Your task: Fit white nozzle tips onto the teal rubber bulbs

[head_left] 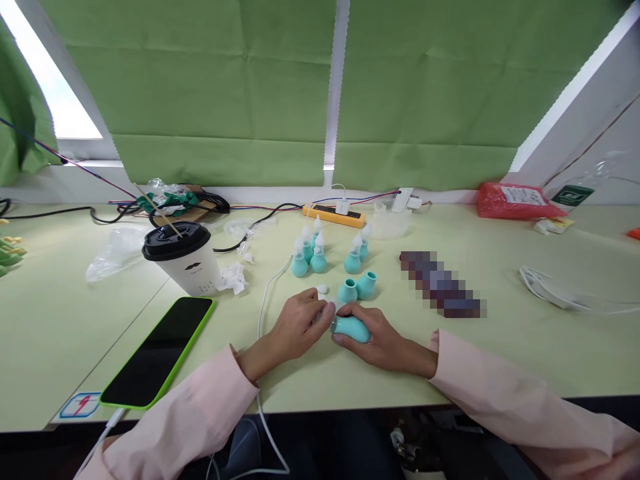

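Right hand grips a teal bulb while left-hand fingers pinch its tip, likely fitting the nozzle; seating it squarely comes next

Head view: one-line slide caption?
Both hands, left hand and right hand, grip a teal rubber bulb beside more bulbs.

Pale green table — phone; cup; teal bulbs; power strip.

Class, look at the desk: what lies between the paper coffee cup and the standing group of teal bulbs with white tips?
In the head view, between the coffee cup and the teal bulbs lie crumpled white tissue and a white cable.
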Demonstrator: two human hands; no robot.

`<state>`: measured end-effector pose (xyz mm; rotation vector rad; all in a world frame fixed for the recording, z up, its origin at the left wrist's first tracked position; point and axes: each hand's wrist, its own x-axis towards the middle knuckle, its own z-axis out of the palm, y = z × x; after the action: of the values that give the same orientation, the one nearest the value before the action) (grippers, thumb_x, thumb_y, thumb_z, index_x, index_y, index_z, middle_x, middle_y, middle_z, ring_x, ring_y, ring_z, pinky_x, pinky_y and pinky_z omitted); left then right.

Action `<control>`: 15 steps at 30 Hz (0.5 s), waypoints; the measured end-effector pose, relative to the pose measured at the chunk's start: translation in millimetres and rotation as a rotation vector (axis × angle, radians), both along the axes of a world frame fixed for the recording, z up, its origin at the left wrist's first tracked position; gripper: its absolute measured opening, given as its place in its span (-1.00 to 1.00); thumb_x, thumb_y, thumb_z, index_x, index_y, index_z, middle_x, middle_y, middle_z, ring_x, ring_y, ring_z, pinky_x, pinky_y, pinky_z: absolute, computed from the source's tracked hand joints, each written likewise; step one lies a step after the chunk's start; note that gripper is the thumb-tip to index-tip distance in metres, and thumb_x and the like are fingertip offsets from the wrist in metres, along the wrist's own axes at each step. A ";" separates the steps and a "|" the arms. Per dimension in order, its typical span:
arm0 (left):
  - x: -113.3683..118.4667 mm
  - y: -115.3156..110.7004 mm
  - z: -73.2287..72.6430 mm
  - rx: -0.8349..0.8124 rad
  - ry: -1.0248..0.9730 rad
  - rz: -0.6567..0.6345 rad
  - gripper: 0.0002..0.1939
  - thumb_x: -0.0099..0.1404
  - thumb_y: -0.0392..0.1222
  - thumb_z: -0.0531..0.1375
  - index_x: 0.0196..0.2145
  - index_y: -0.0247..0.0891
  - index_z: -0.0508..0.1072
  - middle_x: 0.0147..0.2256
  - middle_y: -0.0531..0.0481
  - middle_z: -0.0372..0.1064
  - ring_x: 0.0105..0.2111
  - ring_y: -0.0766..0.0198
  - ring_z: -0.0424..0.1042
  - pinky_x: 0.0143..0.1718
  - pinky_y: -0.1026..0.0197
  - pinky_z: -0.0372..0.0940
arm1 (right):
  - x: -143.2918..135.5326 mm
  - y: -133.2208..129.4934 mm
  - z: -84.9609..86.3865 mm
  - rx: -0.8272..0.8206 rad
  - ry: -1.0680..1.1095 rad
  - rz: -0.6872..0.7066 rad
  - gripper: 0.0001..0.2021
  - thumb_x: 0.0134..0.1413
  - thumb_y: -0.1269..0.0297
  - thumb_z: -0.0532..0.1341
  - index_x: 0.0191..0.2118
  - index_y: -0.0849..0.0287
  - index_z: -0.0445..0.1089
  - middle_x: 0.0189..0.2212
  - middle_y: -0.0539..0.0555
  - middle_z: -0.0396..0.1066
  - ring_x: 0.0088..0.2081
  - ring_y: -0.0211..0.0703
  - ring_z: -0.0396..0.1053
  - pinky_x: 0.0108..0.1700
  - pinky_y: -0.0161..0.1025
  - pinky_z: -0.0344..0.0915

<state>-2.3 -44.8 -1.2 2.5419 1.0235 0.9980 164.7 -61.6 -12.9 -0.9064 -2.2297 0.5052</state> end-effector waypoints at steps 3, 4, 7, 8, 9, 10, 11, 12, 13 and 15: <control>0.4 0.4 -0.9 -0.122 -0.097 -0.033 -0.61 0.25 -0.21 -0.22 -0.71 -0.28 0.00 -0.69 0.10 -0.08 -0.65 0.43 -0.02 -0.59 0.30 -0.03 | 0.8 -0.6 0.1 -0.004 -0.021 0.028 -0.83 -0.03 0.23 0.09 -0.29 0.16 0.14 -0.50 -0.03 0.25 -0.49 -0.32 0.20 -0.42 -0.35 0.17; 0.4 0.2 -0.6 -0.188 -0.123 -0.041 -0.61 0.25 -0.19 -0.23 -0.71 -0.28 0.00 -0.69 0.11 -0.09 -0.66 0.44 -0.04 -0.59 0.30 -0.04 | 1.0 -1.0 0.7 -0.008 -0.025 0.034 -0.84 -0.03 0.22 0.09 -0.32 0.16 0.13 -0.51 -0.04 0.25 -0.50 -0.32 0.19 -0.44 -0.35 0.16; 1.6 -0.7 1.2 -0.395 -0.196 -0.047 -0.59 0.25 -0.13 -0.24 -0.71 -0.28 0.02 -0.71 0.13 -0.11 -0.67 0.45 -0.09 -0.61 0.31 -0.06 | 1.5 -2.5 4.2 -0.018 -0.060 0.046 -0.86 -0.02 0.22 0.08 -0.37 0.16 0.12 -0.51 -0.04 0.24 -0.51 -0.32 0.19 -0.45 -0.35 0.16; 2.3 -0.7 1.7 -0.467 -0.226 -0.056 -0.58 0.25 -0.10 -0.24 -0.71 -0.28 0.02 -0.72 0.13 -0.12 -0.67 0.45 -0.10 -0.61 0.31 -0.07 | 1.7 -2.8 5.4 -0.014 -0.070 0.052 -0.86 -0.01 0.21 0.07 -0.37 0.16 0.11 -0.51 -0.03 0.25 -0.50 -0.31 0.20 -0.44 -0.35 0.17; 3.2 -0.4 1.9 -0.545 -0.257 -0.076 -0.57 0.24 -0.08 -0.23 -0.71 -0.28 0.02 -0.73 0.13 -0.13 -0.68 0.46 -0.10 -0.63 0.32 -0.08 | 2.0 -2.9 6.2 -0.007 -0.077 0.060 -0.86 -0.01 0.21 0.07 -0.37 0.16 0.11 -0.50 -0.02 0.26 -0.49 -0.31 0.20 -0.44 -0.35 0.17; 3.9 0.3 1.9 -0.630 -0.287 -0.103 -0.56 0.23 -0.05 -0.22 -0.72 -0.29 0.03 -0.73 0.13 -0.12 -0.68 0.46 -0.10 -0.64 0.32 -0.09 | 2.3 -2.7 6.7 0.004 -0.083 0.070 -0.86 0.00 0.21 0.06 -0.37 0.16 0.11 -0.49 -0.02 0.26 -0.49 -0.31 0.21 -0.43 -0.34 0.18; 4.1 1.5 1.9 -0.717 -0.320 -0.128 -0.55 0.23 -0.04 -0.22 -0.72 -0.29 0.03 -0.74 0.13 -0.12 -0.69 0.46 -0.10 -0.65 0.32 -0.10 | 2.7 -2.4 6.5 0.019 -0.091 0.085 -0.86 0.00 0.22 0.06 -0.36 0.15 0.11 -0.49 -0.01 0.27 -0.48 -0.31 0.22 -0.42 -0.34 0.18; 3.7 2.9 1.9 -0.799 -0.355 -0.148 -0.55 0.22 -0.02 -0.21 -0.73 -0.28 0.04 -0.75 0.13 -0.11 -0.70 0.46 -0.09 -0.67 0.33 -0.11 | 3.3 -1.8 5.8 0.046 -0.104 0.116 -0.87 0.01 0.22 0.06 -0.35 0.15 0.11 -0.48 -0.01 0.28 -0.47 -0.30 0.23 -0.42 -0.34 0.19; 2.6 4.6 2.0 -0.866 -0.392 -0.153 -0.54 0.21 -0.01 -0.22 -0.74 -0.28 0.04 -0.76 0.12 -0.11 -0.71 0.47 -0.09 -0.68 0.33 -0.13 | 3.9 -1.1 4.7 0.086 -0.115 0.153 -0.87 0.01 0.23 0.06 -0.32 0.15 0.12 -0.46 0.00 0.29 -0.46 -0.29 0.25 -0.41 -0.34 0.20; -2.4 8.4 3.3 -0.907 -0.465 -0.106 -0.52 0.20 0.01 -0.22 -0.75 -0.28 0.04 -0.77 0.12 -0.11 -0.73 0.47 -0.09 -0.69 0.33 -0.16 | 5.9 0.5 2.1 0.193 -0.080 0.204 -0.84 -0.01 0.26 0.08 -0.27 0.14 0.12 -0.44 0.01 0.31 -0.42 -0.27 0.28 -0.39 -0.33 0.21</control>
<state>-4.7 -36.4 2.1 1.5223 0.8989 0.7798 170.5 -61.1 -10.8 -0.6140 -2.4091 0.3424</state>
